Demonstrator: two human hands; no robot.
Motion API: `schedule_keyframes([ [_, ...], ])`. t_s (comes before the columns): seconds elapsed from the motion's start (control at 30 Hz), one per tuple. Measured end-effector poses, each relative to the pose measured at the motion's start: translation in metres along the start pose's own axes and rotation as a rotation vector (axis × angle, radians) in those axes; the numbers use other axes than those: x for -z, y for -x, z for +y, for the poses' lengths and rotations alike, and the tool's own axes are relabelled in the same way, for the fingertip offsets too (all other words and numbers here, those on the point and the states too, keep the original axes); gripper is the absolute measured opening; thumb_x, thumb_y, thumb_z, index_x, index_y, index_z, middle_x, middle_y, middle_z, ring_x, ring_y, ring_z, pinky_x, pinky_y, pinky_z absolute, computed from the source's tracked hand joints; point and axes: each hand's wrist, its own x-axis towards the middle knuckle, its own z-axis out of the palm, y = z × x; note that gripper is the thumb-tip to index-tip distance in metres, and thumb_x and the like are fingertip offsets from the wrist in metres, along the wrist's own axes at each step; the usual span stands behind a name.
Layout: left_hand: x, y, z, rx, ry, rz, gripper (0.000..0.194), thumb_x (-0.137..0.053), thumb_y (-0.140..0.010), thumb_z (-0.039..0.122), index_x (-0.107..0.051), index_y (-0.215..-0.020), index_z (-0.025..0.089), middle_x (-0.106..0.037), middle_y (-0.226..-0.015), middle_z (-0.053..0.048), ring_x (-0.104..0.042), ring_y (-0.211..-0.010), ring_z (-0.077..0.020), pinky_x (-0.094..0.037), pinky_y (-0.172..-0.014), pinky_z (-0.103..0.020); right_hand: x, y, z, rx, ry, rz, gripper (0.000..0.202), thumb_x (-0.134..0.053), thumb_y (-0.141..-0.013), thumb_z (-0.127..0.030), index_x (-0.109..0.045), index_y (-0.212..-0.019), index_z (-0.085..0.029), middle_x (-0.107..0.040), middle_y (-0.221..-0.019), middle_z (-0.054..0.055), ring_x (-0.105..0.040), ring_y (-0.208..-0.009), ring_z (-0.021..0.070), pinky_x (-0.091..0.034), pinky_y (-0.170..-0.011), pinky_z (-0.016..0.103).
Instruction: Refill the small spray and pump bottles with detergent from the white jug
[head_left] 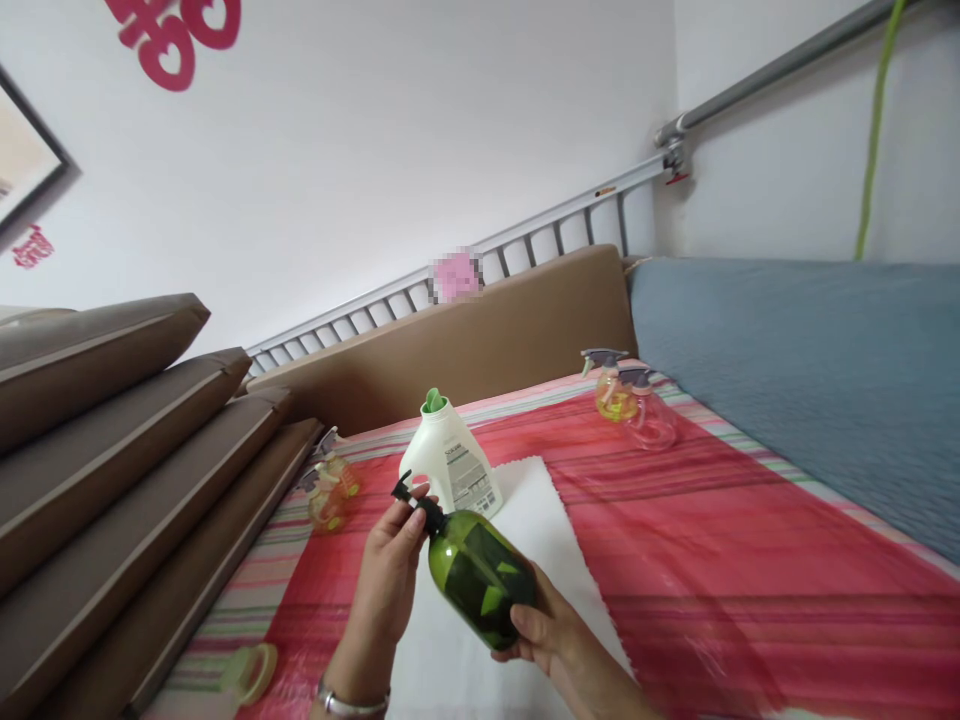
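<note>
A green pump bottle with a black pump top is held tilted over a white cloth. My left hand has its fingers closed round the black pump collar. The lower body of the bottle rests in my right hand, with the thumb across its side. Just behind it stands a white detergent jug, its mouth uncapped and showing a green spout. The white cloth lies beneath the jug and bottle.
Two spray bottles stand at the left by stacked brown cushions, two more at the back right. A pale green cap lies at the lower left. Red sheeting covers striped fabric. A blue-grey covered surface borders the right.
</note>
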Motion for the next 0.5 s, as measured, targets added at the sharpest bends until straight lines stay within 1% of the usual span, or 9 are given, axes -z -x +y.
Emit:
schedule_keyframes([
  [0.07, 0.0019, -0.0002, 0.0042, 0.014, -0.030, -0.031, 0.039, -0.076, -0.068, 0.030, -0.069, -0.104, 0.016, -0.071, -0.094, -0.007, -0.062, -0.091, -0.0188, -0.042, -0.087, -0.029, 0.0006, 0.0009, -0.0002, -0.019, -0.032, -0.012, 0.060, -0.073, -0.068, -0.047, -0.055, -0.120, -0.023, -0.066, -0.108, 0.009, -0.063, -0.084, 0.0222, -0.047, -0.069, 0.034],
  [0.1, 0.0026, -0.0001, 0.0061, 0.025, -0.040, -0.047, 0.039, -0.075, -0.068, 0.030, -0.069, -0.104, 0.016, -0.071, -0.096, -0.008, -0.061, -0.093, -0.0197, -0.041, -0.089, -0.030, 0.0012, 0.0008, 0.0004, -0.050, -0.067, -0.029, 0.057, -0.069, -0.071, -0.051, -0.057, -0.117, -0.021, -0.068, -0.103, 0.009, -0.064, -0.081, 0.0220, -0.047, -0.067, 0.033],
  [0.17, 0.0035, 0.0005, 0.0088, 0.048, -0.038, -0.082, 0.039, -0.074, -0.070, 0.029, -0.068, -0.105, 0.015, -0.071, -0.096, -0.009, -0.061, -0.094, -0.0206, -0.040, -0.091, -0.032, 0.0025, -0.0008, 0.0027, -0.159, -0.165, -0.081, 0.057, -0.060, -0.076, -0.059, -0.061, -0.111, -0.015, -0.071, -0.089, 0.010, -0.066, -0.071, 0.0212, -0.047, -0.063, 0.031],
  [0.23, 0.0037, 0.0016, 0.0096, 0.065, -0.010, -0.114, 0.038, -0.074, -0.070, 0.028, -0.068, -0.106, 0.016, -0.071, -0.097, -0.009, -0.061, -0.095, -0.0206, -0.039, -0.092, -0.032, 0.0035, -0.0033, 0.0050, -0.286, -0.274, -0.141, 0.066, -0.047, -0.079, -0.067, -0.064, -0.106, -0.009, -0.071, -0.081, 0.012, -0.067, -0.064, 0.0209, -0.048, -0.058, 0.030],
  [0.3, 0.0035, 0.0030, 0.0089, 0.074, 0.021, -0.132, 0.037, -0.074, -0.070, 0.028, -0.068, -0.105, 0.017, -0.070, -0.099, -0.009, -0.061, -0.096, -0.0203, -0.038, -0.093, -0.032, 0.0037, -0.0056, 0.0064, -0.396, -0.359, -0.181, 0.079, -0.034, -0.080, -0.073, -0.063, -0.107, -0.004, -0.072, -0.083, 0.016, -0.068, -0.061, 0.0204, -0.050, -0.056, 0.029],
  [0.37, 0.0029, 0.0046, 0.0073, 0.073, 0.029, -0.141, 0.035, -0.074, -0.071, 0.028, -0.068, -0.105, 0.017, -0.070, -0.100, -0.009, -0.060, -0.096, -0.0200, -0.038, -0.093, -0.032, 0.0033, -0.0070, 0.0066, -0.469, -0.404, -0.186, 0.088, -0.027, -0.080, -0.076, -0.061, -0.109, -0.001, -0.072, -0.086, 0.021, -0.068, -0.058, 0.0203, -0.052, -0.054, 0.030],
  [0.43, 0.0020, 0.0060, 0.0056, 0.063, 0.013, -0.148, 0.035, -0.072, -0.073, 0.029, -0.067, -0.105, 0.017, -0.070, -0.098, -0.009, -0.060, -0.095, -0.0195, -0.038, -0.092, -0.032, 0.0022, -0.0074, 0.0052, -0.499, -0.412, -0.169, 0.090, -0.025, -0.079, -0.077, -0.061, -0.108, 0.000, -0.072, -0.085, 0.022, -0.068, -0.055, 0.0200, -0.052, -0.051, 0.028],
  [0.5, 0.0007, 0.0070, 0.0044, 0.050, -0.005, -0.152, 0.035, -0.072, -0.074, 0.030, -0.067, -0.106, 0.017, -0.070, -0.097, -0.008, -0.060, -0.095, -0.0191, -0.039, -0.091, -0.031, 0.0008, -0.0067, 0.0027, -0.468, -0.411, -0.144, 0.086, -0.027, -0.080, -0.076, -0.063, -0.108, -0.003, -0.073, -0.082, 0.018, -0.068, -0.054, 0.0201, -0.052, -0.047, 0.027],
])
